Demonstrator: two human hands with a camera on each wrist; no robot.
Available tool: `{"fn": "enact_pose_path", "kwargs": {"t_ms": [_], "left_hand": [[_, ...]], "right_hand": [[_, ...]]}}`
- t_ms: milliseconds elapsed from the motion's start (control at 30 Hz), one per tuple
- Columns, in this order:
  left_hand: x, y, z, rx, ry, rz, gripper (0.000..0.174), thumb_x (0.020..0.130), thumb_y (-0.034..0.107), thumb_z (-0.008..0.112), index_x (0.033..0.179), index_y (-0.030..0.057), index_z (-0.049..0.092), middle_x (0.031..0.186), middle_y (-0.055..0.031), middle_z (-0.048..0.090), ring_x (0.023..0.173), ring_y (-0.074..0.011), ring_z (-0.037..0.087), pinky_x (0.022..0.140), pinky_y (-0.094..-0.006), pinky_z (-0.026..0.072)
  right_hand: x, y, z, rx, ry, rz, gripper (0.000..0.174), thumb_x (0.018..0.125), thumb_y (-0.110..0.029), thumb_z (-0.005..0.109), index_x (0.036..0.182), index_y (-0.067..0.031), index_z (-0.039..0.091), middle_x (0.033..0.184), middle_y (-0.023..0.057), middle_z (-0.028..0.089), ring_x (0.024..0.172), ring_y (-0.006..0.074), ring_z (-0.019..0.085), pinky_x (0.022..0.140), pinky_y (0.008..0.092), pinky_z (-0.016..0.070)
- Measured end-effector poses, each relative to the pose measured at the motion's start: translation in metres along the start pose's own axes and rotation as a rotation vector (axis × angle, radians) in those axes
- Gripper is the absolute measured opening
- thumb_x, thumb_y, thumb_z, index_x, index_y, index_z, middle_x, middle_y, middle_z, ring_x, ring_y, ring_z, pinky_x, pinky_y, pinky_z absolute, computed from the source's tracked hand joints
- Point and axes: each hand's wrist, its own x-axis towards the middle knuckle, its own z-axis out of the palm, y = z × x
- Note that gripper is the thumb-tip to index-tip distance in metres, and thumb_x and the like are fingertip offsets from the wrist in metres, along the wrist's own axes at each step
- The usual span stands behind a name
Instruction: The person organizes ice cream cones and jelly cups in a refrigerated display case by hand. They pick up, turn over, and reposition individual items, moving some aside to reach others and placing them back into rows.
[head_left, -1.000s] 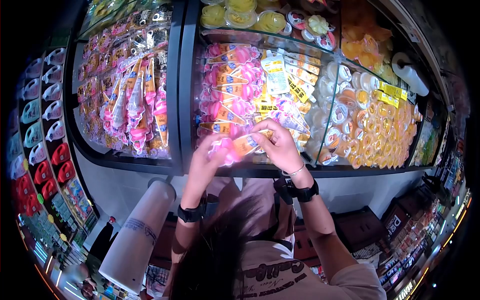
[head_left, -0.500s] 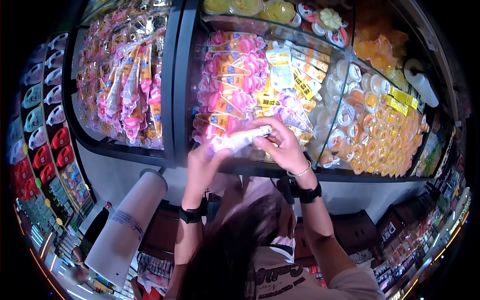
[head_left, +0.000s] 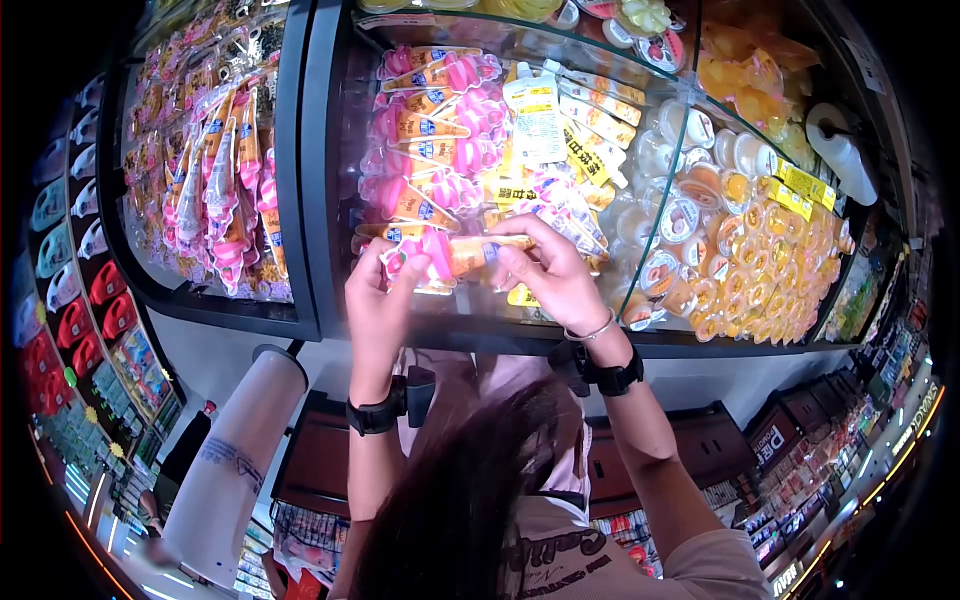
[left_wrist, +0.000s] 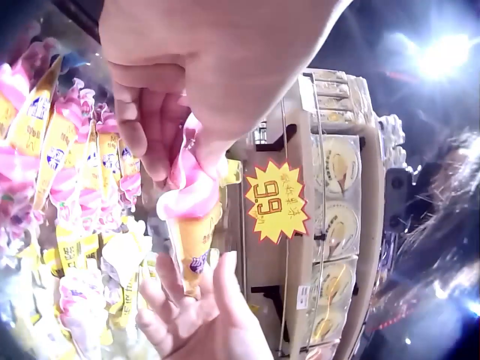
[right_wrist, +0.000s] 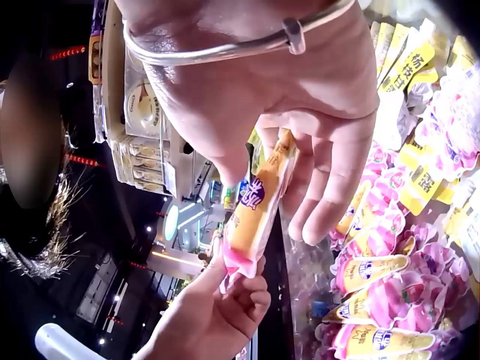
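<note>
An ice-cream-cone-shaped pack [head_left: 437, 256], pink swirl at one end and orange cone with a blue-purple label at the other, is held between both hands over the display bin. My left hand [head_left: 383, 305] pinches the pink end between thumb and fingers. Around the narrow orange end are the thumb and fingers of my right hand [head_left: 560, 285]. The right wrist view shows the label side of the pack [right_wrist: 255, 206], its tip under the right palm. Seen from the left wrist, the pack [left_wrist: 196, 225] points down toward the right fingers.
Similar cone packs [head_left: 430, 130] lie in rows in the bin, beside white-and-yellow pouches [head_left: 535, 115]. Round cups [head_left: 740, 230] fill the section to the right, behind a glass divider [head_left: 665, 205]. A black frame [head_left: 312, 170] separates the left bin. A yellow price sign [left_wrist: 276, 202] hangs on a shelf.
The pack has turned over and back, so its pink and orange side faces up again. Both hands stay on it. The bins have shifted left in the head view since half a second ago.
</note>
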Motion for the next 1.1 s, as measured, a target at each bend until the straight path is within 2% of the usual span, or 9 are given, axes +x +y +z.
{"fn": "enact_pose_path", "kwargs": {"t_ms": [33, 233, 333, 600, 667, 767, 867, 967, 1100], "left_hand": [[0.000, 0.006, 0.008, -0.125, 0.019, 0.015, 0.019, 0.093, 0.015, 0.067, 0.104, -0.0008, 0.063, 0.094, -0.0005, 0.068, 0.085, -0.0062, 0.061, 0.081, -0.0225, 0.0482], [0.010, 0.003, 0.020, -0.139, 0.151, 0.085, 0.034, 0.095, 0.013, 0.063, 0.125, 0.0014, 0.052, 0.109, -0.0068, 0.064, 0.096, -0.0084, 0.060, 0.088, -0.0242, 0.0471], [0.017, 0.001, 0.010, -0.224, 0.028, -0.011, 0.039, 0.091, 0.009, 0.067, 0.126, 0.0029, 0.051, 0.123, -0.0077, 0.057, 0.106, -0.0098, 0.057, 0.088, -0.0240, 0.0473], [0.049, -0.008, 0.007, -0.164, 0.078, 0.096, 0.047, 0.087, 0.000, 0.067, 0.128, 0.0026, 0.045, 0.121, -0.0110, 0.056, 0.109, -0.0123, 0.058, 0.083, -0.0245, 0.0489], [0.067, -0.021, 0.000, 0.197, 0.067, 0.282, 0.047, 0.086, 0.002, 0.067, 0.127, 0.0008, 0.044, 0.120, -0.0191, 0.060, 0.104, -0.0251, 0.064, 0.081, -0.0345, 0.0516], [0.068, 0.027, 0.004, 0.695, -0.101, 0.006, 0.031, 0.086, 0.007, 0.070, 0.111, -0.0018, 0.054, 0.101, -0.0189, 0.065, 0.098, -0.0232, 0.067, 0.082, -0.0353, 0.0505], [0.073, 0.025, 0.001, 0.641, -0.189, 0.085, 0.033, 0.084, 0.010, 0.073, 0.109, -0.0020, 0.055, 0.100, -0.0194, 0.066, 0.099, -0.0278, 0.067, 0.082, -0.0375, 0.0501], [0.078, 0.015, -0.001, 0.537, -0.311, 0.049, 0.034, 0.084, 0.008, 0.073, 0.110, -0.0021, 0.054, 0.102, -0.0153, 0.064, 0.092, -0.0210, 0.064, 0.080, -0.0329, 0.0490], [0.071, 0.007, 0.005, 0.437, -0.507, 0.041, 0.038, 0.085, 0.004, 0.070, 0.119, 0.0007, 0.053, 0.101, -0.0076, 0.062, 0.087, -0.0139, 0.057, 0.080, -0.0299, 0.0480]], "right_hand": [[0.001, -0.001, 0.003, -0.037, 0.017, -0.074, 0.022, 0.097, -0.013, 0.061, 0.114, 0.0004, 0.058, 0.095, 0.0068, 0.066, 0.071, 0.0115, 0.065, 0.064, 0.0248, 0.0546], [0.011, 0.007, -0.003, -0.108, 0.005, -0.101, 0.020, 0.095, -0.010, 0.062, 0.112, -0.0005, 0.059, 0.103, 0.0070, 0.064, 0.081, 0.0103, 0.065, 0.069, 0.0234, 0.0535], [0.013, 0.007, 0.002, -0.054, 0.074, -0.113, 0.018, 0.095, -0.010, 0.062, 0.110, -0.0007, 0.060, 0.103, 0.0071, 0.064, 0.084, 0.0103, 0.064, 0.072, 0.0248, 0.0536], [0.030, 0.022, -0.001, -0.199, 0.098, -0.123, 0.027, 0.093, -0.012, 0.065, 0.117, -0.0038, 0.059, 0.107, 0.0056, 0.065, 0.091, 0.0110, 0.064, 0.078, 0.0269, 0.0520], [0.037, 0.028, -0.001, -0.222, 0.103, -0.143, 0.028, 0.093, -0.012, 0.066, 0.119, -0.0042, 0.059, 0.107, 0.0054, 0.065, 0.090, 0.0106, 0.063, 0.078, 0.0269, 0.0518], [0.044, 0.024, -0.004, -0.145, 0.120, -0.013, 0.025, 0.092, -0.012, 0.066, 0.115, -0.0039, 0.059, 0.103, 0.0039, 0.064, 0.087, 0.0092, 0.063, 0.076, 0.0258, 0.0511], [0.049, 0.032, -0.012, -0.132, 0.189, -0.079, 0.026, 0.091, -0.009, 0.067, 0.112, -0.0022, 0.054, 0.103, 0.0045, 0.062, 0.085, 0.0084, 0.062, 0.074, 0.0243, 0.0514], [0.057, 0.040, -0.020, 0.001, 0.234, -0.239, 0.035, 0.090, -0.004, 0.066, 0.116, -0.0019, 0.043, 0.109, 0.0087, 0.060, 0.092, 0.0116, 0.063, 0.076, 0.0240, 0.0518], [0.061, 0.014, -0.012, 0.173, 0.238, -0.128, 0.033, 0.092, -0.005, 0.065, 0.118, -0.0013, 0.043, 0.105, 0.0088, 0.061, 0.098, 0.0107, 0.060, 0.079, 0.0253, 0.0505]]}}
